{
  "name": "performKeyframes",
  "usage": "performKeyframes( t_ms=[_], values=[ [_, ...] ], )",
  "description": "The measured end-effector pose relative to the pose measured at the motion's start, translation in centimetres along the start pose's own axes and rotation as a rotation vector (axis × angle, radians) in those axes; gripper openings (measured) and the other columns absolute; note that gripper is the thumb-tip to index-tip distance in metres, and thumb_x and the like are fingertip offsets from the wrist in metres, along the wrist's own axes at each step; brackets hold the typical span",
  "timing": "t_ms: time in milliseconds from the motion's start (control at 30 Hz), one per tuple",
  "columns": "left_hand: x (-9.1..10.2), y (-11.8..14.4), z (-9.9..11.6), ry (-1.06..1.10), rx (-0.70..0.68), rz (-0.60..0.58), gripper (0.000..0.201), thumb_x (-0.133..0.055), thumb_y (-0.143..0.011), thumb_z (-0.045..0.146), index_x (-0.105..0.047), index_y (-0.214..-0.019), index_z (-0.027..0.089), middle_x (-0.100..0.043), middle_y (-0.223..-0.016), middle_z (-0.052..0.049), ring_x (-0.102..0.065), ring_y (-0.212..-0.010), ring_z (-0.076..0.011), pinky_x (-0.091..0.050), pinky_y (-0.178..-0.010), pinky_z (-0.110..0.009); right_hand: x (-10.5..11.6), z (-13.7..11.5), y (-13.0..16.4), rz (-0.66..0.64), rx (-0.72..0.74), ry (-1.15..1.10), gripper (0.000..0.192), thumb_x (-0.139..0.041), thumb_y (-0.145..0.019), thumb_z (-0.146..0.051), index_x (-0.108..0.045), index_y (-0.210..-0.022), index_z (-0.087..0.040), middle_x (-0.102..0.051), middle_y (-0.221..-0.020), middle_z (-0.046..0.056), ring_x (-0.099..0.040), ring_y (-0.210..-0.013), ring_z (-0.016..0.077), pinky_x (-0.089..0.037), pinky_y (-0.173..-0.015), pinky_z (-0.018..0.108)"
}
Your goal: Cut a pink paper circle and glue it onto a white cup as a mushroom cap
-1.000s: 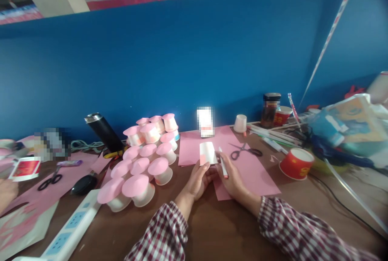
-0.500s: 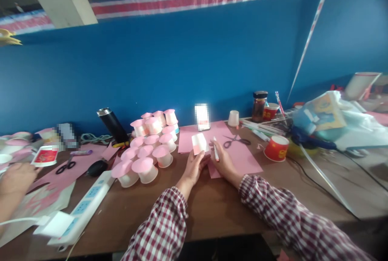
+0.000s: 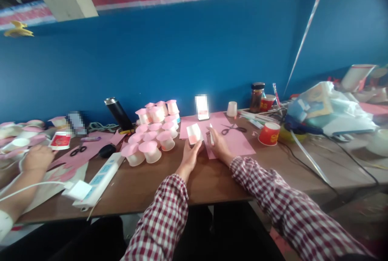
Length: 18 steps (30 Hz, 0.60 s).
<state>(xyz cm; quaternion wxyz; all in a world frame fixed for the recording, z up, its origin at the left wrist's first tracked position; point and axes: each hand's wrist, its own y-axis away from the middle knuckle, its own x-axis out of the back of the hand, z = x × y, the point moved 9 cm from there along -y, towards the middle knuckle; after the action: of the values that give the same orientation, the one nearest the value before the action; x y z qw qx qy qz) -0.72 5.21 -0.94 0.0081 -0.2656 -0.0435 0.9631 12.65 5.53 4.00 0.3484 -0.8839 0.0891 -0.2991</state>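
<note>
My left hand (image 3: pixel 190 157) is closed around a small white paper cup (image 3: pixel 194 134), tilted, with an orange-pink patch low on its side. My right hand (image 3: pixel 221 144) grips a slim white pen (image 3: pixel 211 134), upright just right of the cup; the pen and cup are apart. Under and behind the hands lie pink paper sheets (image 3: pixel 244 147). Dark-handled scissors (image 3: pixel 234 129) rest open on the paper, beyond my right hand. To the left stand several paper cups with pink paper discs on top (image 3: pixel 149 147).
A phone (image 3: pixel 202 108) leans at the blue partition. Right of it are a white cup (image 3: pixel 232 109), a jar (image 3: pixel 256 98), a red cup (image 3: pixel 269 134) and a plastic bag (image 3: pixel 329 111). Leftward are a power strip (image 3: pixel 101 180), a black flask (image 3: pixel 118 114) and a co-worker's hand (image 3: pixel 36 158) by a red-and-white cup (image 3: pixel 60 141).
The view has shifted, so the table sits higher and further right on its left side. More of the co-worker's arm shows. My hands still hold the cup and pen.
</note>
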Motion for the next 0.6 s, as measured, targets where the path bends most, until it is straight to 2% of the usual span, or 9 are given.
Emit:
performKeyframes(
  t_ms=[167, 233, 300, 433, 600],
  values=[
    [0.3, -0.4, -0.3, -0.029, 0.013, 0.035, 0.046, -0.076, -0.065, 0.027, -0.055, -0.104, 0.019, -0.064, -0.104, -0.007, -0.063, -0.092, -0.0186, -0.048, -0.088, -0.038, 0.4, 0.3, 0.2, 0.024, -0.084, -0.156, 0.033, -0.054, -0.084, -0.034, -0.061, -0.115, -0.025, -0.068, -0.108, 0.007, -0.06, -0.101, 0.026, -0.045, -0.089, 0.039],
    [0.6, -0.4, -0.4, -0.037, 0.01, 0.06, 0.05, -0.076, -0.065, 0.028, -0.052, -0.108, 0.02, -0.063, -0.104, -0.007, -0.063, -0.09, -0.0181, -0.05, -0.086, -0.039, 1.0, 0.6, 0.1, 0.059, -0.134, -0.246, 0.032, -0.052, -0.085, -0.039, -0.063, -0.111, -0.024, -0.069, -0.106, 0.007, -0.062, -0.096, 0.0245, -0.048, -0.083, 0.037],
    [0.8, -0.5, -0.4, -0.041, 0.007, 0.075, 0.049, -0.075, -0.066, 0.028, -0.05, -0.107, 0.02, -0.062, -0.105, -0.007, -0.063, -0.088, -0.0177, -0.05, -0.085, -0.04, 1.7, 1.1, 0.1, 0.106, -0.2, -0.341, 0.035, -0.048, -0.087, -0.043, -0.064, -0.108, -0.021, -0.071, -0.094, 0.008, -0.065, -0.084, 0.0227, -0.05, -0.073, 0.034],
    [0.8, -0.8, -0.4, -0.045, 0.005, 0.065, 0.042, -0.074, -0.067, 0.028, -0.053, -0.101, 0.016, -0.062, -0.1, -0.008, -0.064, -0.085, -0.0167, -0.05, -0.087, -0.04, 2.4, 2.9, 0.3, 0.175, -0.358, -0.52, 0.041, -0.046, -0.084, -0.051, -0.064, -0.099, -0.017, -0.071, -0.076, 0.007, -0.065, -0.071, 0.0204, -0.048, -0.058, 0.029],
    [0.5, -1.1, -0.3, -0.065, 0.008, 0.059, 0.041, -0.074, -0.068, 0.029, -0.054, -0.1, 0.014, -0.063, -0.093, -0.008, -0.063, -0.082, -0.0158, -0.049, -0.088, -0.041, 1.0, 4.2, 1.0, 0.09, -0.53, -0.754, 0.041, -0.054, -0.077, -0.056, -0.064, -0.085, -0.018, -0.069, -0.067, 0.005, -0.064, -0.061, 0.0168, -0.043, -0.047, 0.024]
  ],
)
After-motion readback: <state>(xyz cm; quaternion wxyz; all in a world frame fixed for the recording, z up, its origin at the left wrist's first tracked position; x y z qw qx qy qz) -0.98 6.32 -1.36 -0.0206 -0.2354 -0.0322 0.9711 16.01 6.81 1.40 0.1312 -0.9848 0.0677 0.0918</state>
